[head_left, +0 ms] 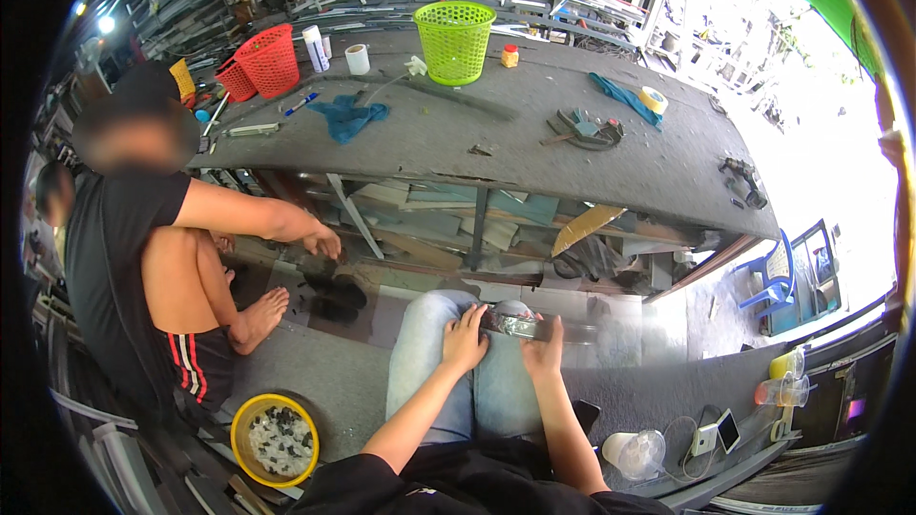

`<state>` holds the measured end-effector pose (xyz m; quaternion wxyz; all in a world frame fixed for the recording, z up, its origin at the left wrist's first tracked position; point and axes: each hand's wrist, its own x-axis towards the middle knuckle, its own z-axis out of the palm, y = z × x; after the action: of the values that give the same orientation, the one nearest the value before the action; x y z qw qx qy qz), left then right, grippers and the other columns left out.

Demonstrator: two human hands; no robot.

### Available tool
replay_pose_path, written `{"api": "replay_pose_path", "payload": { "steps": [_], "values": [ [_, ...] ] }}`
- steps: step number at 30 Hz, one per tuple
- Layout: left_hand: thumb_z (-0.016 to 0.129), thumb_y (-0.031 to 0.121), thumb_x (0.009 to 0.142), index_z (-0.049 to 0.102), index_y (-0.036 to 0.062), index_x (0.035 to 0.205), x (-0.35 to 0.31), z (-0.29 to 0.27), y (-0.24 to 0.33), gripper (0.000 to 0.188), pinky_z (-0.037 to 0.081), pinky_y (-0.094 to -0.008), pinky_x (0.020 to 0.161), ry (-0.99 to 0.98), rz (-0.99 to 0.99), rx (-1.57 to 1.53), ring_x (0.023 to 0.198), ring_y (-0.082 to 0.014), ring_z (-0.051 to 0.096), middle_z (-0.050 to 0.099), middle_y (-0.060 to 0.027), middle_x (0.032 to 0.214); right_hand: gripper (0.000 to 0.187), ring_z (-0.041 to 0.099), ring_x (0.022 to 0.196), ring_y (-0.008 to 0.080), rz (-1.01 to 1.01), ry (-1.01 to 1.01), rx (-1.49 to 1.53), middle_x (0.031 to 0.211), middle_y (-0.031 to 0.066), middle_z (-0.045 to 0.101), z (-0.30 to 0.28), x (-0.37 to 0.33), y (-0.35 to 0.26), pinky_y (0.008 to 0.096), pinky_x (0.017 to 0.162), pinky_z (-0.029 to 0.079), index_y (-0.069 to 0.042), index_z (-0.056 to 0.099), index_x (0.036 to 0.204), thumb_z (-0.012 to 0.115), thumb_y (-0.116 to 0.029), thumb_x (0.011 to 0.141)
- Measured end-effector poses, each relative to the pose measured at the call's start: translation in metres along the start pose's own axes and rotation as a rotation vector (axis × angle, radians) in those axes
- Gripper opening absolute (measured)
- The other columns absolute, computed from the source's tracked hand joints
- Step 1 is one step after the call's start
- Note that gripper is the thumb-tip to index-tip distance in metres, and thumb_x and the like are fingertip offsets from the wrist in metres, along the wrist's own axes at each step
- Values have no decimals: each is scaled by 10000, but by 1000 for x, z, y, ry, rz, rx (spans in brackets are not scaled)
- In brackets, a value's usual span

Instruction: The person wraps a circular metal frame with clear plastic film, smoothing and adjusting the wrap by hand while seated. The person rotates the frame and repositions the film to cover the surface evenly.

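A dark, shiny, elongated thing with a glossy silvery, plastic-like middle (515, 324) lies across above my knees; I cannot make out its kind. My right hand (544, 351) is closed on its right part, thumb up along the near side. My left hand (464, 341) lies over my left knee in blue jeans (420, 343), fingers stretched out, their tips at the left end of the thing. Beyond my knees stands a low, wide table with a dark grey top (382, 148).
Left, a person in black (114, 229) sits with one arm stretched out. A yellow basin (236, 439) holds black and white bits. The table bears a green basket (455, 43), red baskets (267, 59), blue cloths (348, 117) and tools (587, 129). At my right are plastic cups (634, 453) and a phone (728, 431).
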<state>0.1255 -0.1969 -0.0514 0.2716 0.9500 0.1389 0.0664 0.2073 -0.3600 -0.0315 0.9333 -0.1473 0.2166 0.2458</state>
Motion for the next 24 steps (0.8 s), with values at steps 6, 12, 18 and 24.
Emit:
{"api": "replay_pose_path", "payload": {
  "steps": [6, 12, 18, 24],
  "values": [
    [637, 196, 803, 342, 147, 1444, 0, 1, 0, 707, 303, -466, 1054, 26, 18, -3, 1299, -275, 441, 437, -157, 1434, 490, 534, 1153, 315, -3, 12, -7, 1193, 197, 540, 0, 1, 0, 396, 1044, 434, 28, 451, 1163, 606, -375, 930],
    [633, 199, 807, 349, 145, 1438, 1, 2, 0, 694, 306, -467, 1054, 6, 4, -4, 1304, -276, 438, 438, -160, 1433, 486, 541, 1148, 302, -1, 29, -2, 1185, 192, 554, -2, 2, 0, 386, 1029, 440, 25, 466, 1151, 607, -384, 928],
    [626, 208, 812, 356, 140, 1432, 1, 3, -1, 679, 319, -464, 1047, 25, -6, -11, 1262, -294, 481, 434, -157, 1437, 420, 539, 1133, 261, -1, 28, -75, 1131, 98, 573, 2, -3, 0, 395, 1013, 419, -66, 510, 1142, 631, -394, 910],
    [628, 203, 805, 349, 136, 1434, -2, 1, -1, 691, 351, -441, 1005, 48, 11, 18, 1125, -330, 571, 426, -170, 1436, 420, 519, 1119, 275, 15, -23, -24, 1129, 115, 555, 2, -1, 0, 401, 1005, 430, -32, 502, 1131, 636, -362, 908]
  ]
}}
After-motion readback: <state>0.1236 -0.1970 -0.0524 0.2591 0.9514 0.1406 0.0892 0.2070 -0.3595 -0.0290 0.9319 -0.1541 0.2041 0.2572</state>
